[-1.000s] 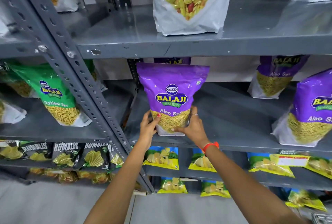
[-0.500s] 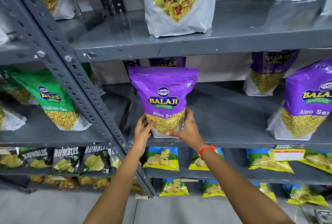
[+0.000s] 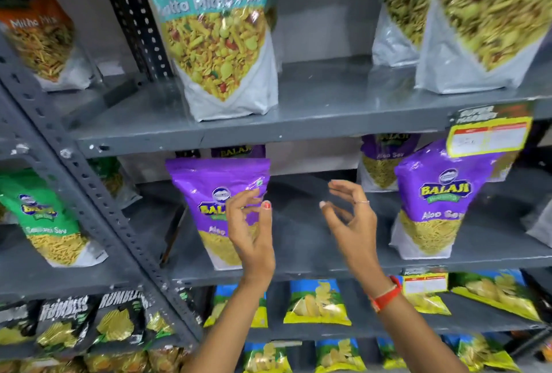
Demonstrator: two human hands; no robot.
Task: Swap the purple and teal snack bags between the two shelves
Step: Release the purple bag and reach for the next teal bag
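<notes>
A purple Aloo Sev bag stands upright on the middle grey shelf. My left hand hovers in front of its right side, fingers apart, holding nothing. My right hand is raised to the right of the bag over bare shelf, fingers spread and empty. A second purple bag stands further right, with another behind it. On the upper shelf a teal mix bag stands directly above, and two more teal bags stand at the right.
A slanted perforated steel post separates the left rack, which holds a green bag and an orange bag. Black chip packets and blue-yellow chip packets fill the lower shelves. A yellow price tag hangs from the upper shelf edge.
Both hands have let go of the purple bag's base and risen, open. The bag now stands alone on the middle shelf. The view has tilted up, showing the teal bags above.
</notes>
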